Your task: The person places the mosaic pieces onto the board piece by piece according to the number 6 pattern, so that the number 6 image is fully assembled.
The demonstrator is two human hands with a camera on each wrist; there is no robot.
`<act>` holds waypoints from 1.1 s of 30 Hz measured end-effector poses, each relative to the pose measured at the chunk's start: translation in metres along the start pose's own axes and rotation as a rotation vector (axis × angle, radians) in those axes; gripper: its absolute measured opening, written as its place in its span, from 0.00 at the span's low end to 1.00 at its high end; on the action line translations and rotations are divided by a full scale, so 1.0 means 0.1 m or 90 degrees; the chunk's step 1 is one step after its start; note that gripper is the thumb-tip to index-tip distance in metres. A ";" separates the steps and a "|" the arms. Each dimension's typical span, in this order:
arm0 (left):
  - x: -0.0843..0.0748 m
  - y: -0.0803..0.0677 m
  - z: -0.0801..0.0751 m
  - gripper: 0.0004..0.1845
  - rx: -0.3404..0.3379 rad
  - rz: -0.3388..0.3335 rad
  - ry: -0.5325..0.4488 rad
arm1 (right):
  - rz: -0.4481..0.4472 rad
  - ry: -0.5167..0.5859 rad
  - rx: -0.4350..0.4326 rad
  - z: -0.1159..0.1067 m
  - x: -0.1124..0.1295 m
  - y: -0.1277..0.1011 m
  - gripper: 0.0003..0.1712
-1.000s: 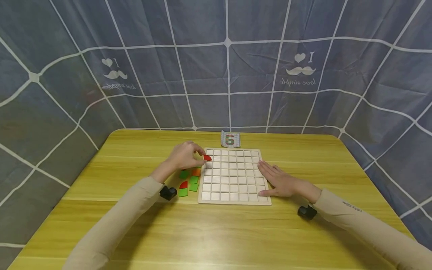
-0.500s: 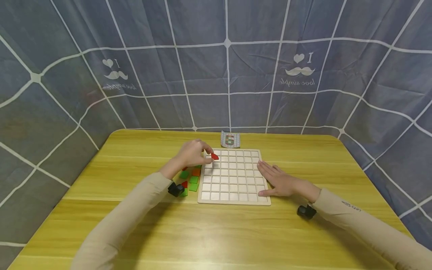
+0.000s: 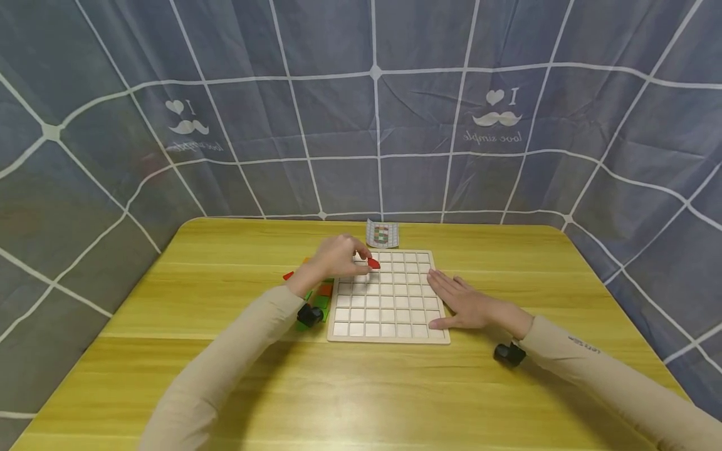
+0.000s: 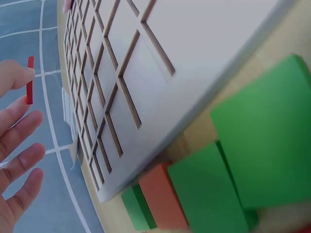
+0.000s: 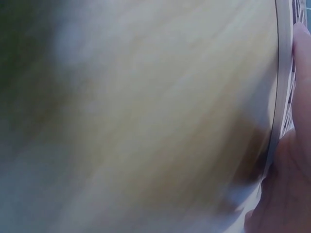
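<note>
Between thumb and index finger my left hand (image 3: 340, 256) pinches a flat red quarter-circle tile (image 3: 374, 264) above the back-left part of a pale wooden grid board (image 3: 389, 341). The left wrist view shows the red tile (image 4: 30, 87) edge-on, held off the board, with the other fingers spread. My right hand (image 3: 465, 303) rests with straight fingers on the board's right edge; in the right wrist view its thumb lies along that edge. Green tiles (image 4: 209, 189) and an orange tile (image 4: 163, 196) lie beside the board's left edge, partly under my left wrist.
A small pattern card (image 3: 382, 234) with a coloured grid picture lies behind the board. Another red tile (image 3: 288, 275) is left of my left forearm. A grey curtain (image 3: 338, 125) with white lines hangs around the wooden table's back and sides.
My left hand has moved right over the board, carrying the red tile from its left edge further in. The right hand stays in place on the right edge.
</note>
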State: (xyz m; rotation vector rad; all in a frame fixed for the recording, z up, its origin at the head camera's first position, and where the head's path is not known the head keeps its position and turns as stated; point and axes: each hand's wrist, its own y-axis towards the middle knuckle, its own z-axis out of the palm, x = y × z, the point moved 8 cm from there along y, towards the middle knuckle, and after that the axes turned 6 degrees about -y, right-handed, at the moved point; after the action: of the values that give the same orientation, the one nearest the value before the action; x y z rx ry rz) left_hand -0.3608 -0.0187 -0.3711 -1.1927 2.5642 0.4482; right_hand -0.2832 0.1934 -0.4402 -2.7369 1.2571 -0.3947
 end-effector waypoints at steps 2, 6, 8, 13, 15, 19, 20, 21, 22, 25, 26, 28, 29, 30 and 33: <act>-0.01 0.02 0.03 0.12 0.001 0.005 0.005 | 0.002 0.000 0.004 0.00 0.00 0.00 0.59; -0.04 0.06 0.07 0.12 -0.002 0.015 0.009 | 0.006 0.000 0.008 0.02 0.00 0.00 0.59; -0.04 0.08 0.10 0.12 -0.003 0.016 0.014 | 0.007 -0.003 0.008 0.02 0.00 0.00 0.59; -0.04 0.12 0.16 0.12 0.002 0.016 0.012 | 0.010 -0.001 0.009 0.03 -0.01 0.00 0.59; -0.04 0.14 0.17 0.12 0.003 0.014 0.008 | 0.011 -0.002 0.009 0.03 -0.01 0.00 0.60; -0.04 0.17 0.20 0.11 0.006 0.008 0.006 | 0.015 -0.010 0.011 0.04 -0.03 0.01 0.60; -0.05 0.18 0.21 0.12 0.007 0.010 0.003 | 0.016 -0.011 0.012 0.04 -0.03 0.01 0.60; -0.05 0.19 0.21 0.12 0.009 0.010 0.002 | 0.017 -0.011 0.013 0.04 -0.03 0.01 0.60; -0.05 0.20 0.23 0.12 0.013 0.009 -0.001 | 0.018 -0.010 0.014 0.04 -0.03 0.01 0.60; -0.05 0.23 0.26 0.13 0.025 0.010 -0.007 | 0.017 -0.005 0.016 0.04 -0.03 0.00 0.60; -0.05 0.24 0.28 0.13 0.030 0.010 -0.009 | 0.016 -0.004 0.016 0.03 -0.02 0.00 0.60; -0.06 0.27 0.31 0.13 0.038 0.010 -0.011 | 0.013 -0.001 0.013 0.03 -0.02 -0.01 0.60; -0.06 0.28 0.32 0.13 0.040 0.012 -0.012 | 0.010 0.002 0.009 0.03 -0.02 -0.01 0.60; -0.07 0.30 0.33 0.12 0.042 0.015 -0.011 | 0.009 0.002 0.007 0.03 -0.01 -0.01 0.60; -0.07 0.34 0.36 0.12 0.046 0.012 -0.008 | 0.002 0.011 -0.003 0.03 0.00 0.00 0.60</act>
State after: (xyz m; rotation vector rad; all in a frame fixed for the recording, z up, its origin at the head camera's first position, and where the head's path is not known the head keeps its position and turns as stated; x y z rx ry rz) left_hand -0.3783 0.0206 -0.3960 -1.1377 2.5597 0.3624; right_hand -0.2822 0.1937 -0.4425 -2.7403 1.2675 -0.4170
